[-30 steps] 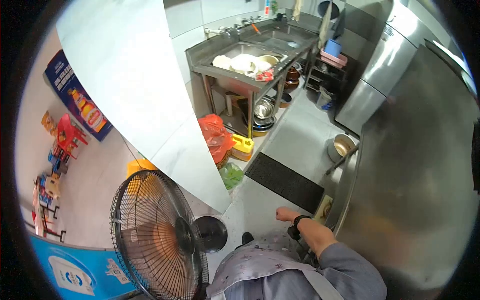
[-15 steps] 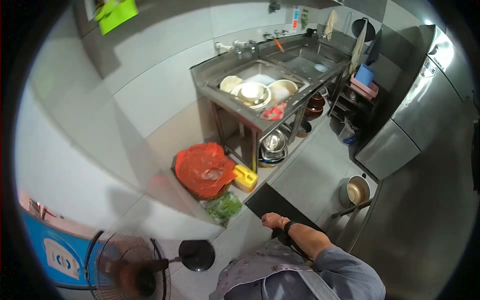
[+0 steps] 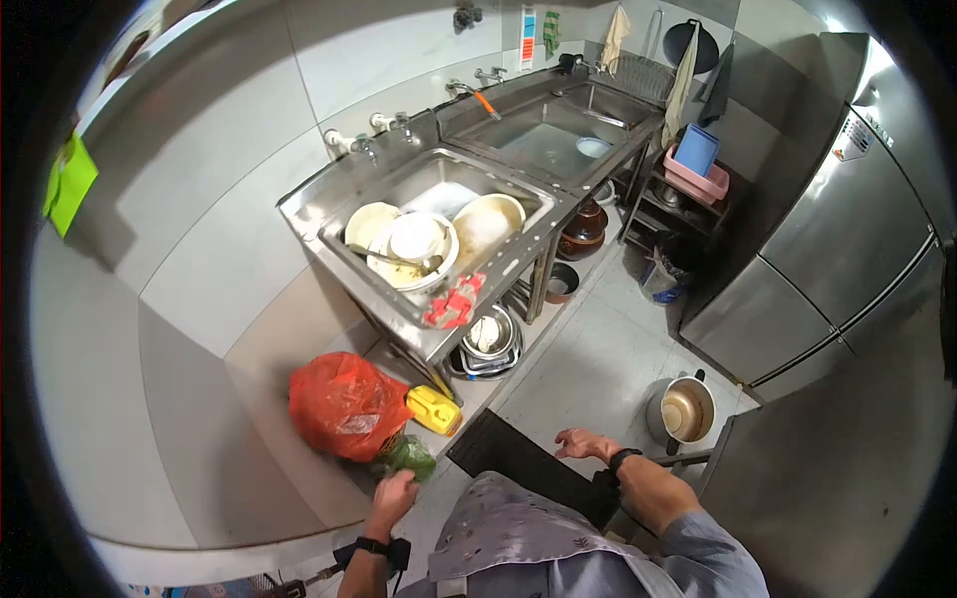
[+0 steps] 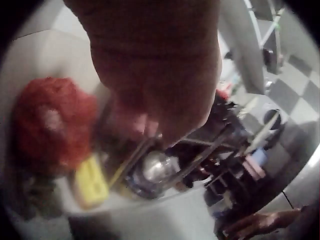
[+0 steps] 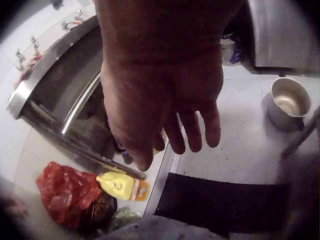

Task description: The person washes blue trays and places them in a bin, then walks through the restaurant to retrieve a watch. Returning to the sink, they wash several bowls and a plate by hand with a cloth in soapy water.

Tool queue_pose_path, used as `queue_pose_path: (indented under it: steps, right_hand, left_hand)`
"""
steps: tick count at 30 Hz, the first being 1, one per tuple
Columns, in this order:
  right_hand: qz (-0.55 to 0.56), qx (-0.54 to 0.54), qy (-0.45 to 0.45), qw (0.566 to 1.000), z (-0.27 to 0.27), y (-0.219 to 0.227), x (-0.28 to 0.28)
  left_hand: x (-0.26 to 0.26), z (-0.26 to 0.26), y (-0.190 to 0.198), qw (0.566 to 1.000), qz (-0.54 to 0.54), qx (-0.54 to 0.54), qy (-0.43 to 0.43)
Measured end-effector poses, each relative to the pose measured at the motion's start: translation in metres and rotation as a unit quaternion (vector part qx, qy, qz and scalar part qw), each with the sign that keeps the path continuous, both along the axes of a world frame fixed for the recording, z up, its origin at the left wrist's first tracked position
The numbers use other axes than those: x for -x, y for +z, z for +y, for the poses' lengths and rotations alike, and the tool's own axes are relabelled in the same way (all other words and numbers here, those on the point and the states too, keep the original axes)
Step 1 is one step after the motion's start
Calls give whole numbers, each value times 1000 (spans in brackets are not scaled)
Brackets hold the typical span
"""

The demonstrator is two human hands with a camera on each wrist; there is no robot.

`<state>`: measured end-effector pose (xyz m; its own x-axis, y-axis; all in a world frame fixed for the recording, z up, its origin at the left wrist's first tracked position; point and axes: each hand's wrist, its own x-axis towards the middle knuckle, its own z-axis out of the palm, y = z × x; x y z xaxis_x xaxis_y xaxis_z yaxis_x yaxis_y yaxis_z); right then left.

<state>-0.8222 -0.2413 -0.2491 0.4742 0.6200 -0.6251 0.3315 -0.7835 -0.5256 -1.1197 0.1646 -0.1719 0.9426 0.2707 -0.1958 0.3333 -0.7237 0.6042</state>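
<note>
My left hand (image 3: 394, 498) hangs low with loosely curled fingers and holds nothing. In the head view it overlaps the lower edge of a green bag (image 3: 407, 456) on the floor. Motion blurs the same hand (image 4: 155, 75) in the left wrist view. My right hand (image 3: 586, 445) reaches forward over the black mat (image 3: 498, 453), its fingers spread and relaxed in the right wrist view. Nearest the left hand are a red plastic bag (image 3: 344, 407) over a basket and a yellow jug (image 3: 434, 410). Ahead, a steel sink (image 3: 384, 311) holds bowls (image 3: 488, 227) and plates.
A red and white cloth (image 3: 456, 302) lies on the sink's front edge. Pots and basins (image 3: 488, 339) sit beneath. To the right, a pot (image 3: 686, 411) stands on the floor near a steel refrigerator (image 3: 817, 239). A rack with a pink basin (image 3: 698, 179) stands farther back.
The view has turned left and moved forward toward the sink, and the fan has left it. My left hand has come into view. The right hand's fingers have loosened from a curl.
</note>
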Motion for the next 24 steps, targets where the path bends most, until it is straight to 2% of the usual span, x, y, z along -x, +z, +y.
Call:
queue_pose_path:
  steps: [2, 4, 5, 6, 8, 9, 12, 15, 18, 20, 22, 24]
  right_hand:
    - [0, -7, 9, 1000, -17, -17, -40]
    - [16, 50, -41, 998, -35, -24, -71]
    - [14, 69, -49, 996, -46, -28, -88]
    - [14, 89, -58, 994, -58, -36, -105]
    - [15, 123, -117, 985, -81, -21, -128]
    - [20, 117, -134, 984, -90, -15, -141]
    - [-12, 100, -207, 973, -119, 5, -165]
    - [-9, 84, -226, 970, -149, -9, -189]
    - [29, 102, -193, 975, -167, -28, -222]
    - [108, 152, -213, 959, -177, -47, -253]
    - [80, 115, -127, 982, -186, -73, -293]
    - [97, 109, -62, 987, -200, -111, -352]
  left_hand:
    - [-90, -15, 57, 995, -85, -38, -31]
    - [-167, -31, 97, 981, -178, -59, -53]
    - [-202, -35, 113, 968, -240, -57, -53]
    - [-233, -34, 125, 958, -260, -102, -59]
    - [-287, -35, 145, 936, -305, -157, -81]
    - [-312, -35, 152, 939, -286, -173, -79]
    - [-371, -34, 144, 946, -230, -221, -61]
    - [-407, -44, 131, 957, -183, -217, -55]
    - [-433, -47, 128, 968, -116, -224, -14]
    - [-441, -49, 119, 973, -94, -212, 7]
    - [-448, -50, 112, 965, -99, -242, 29]
    - [-455, -52, 105, 971, -110, -202, 61]
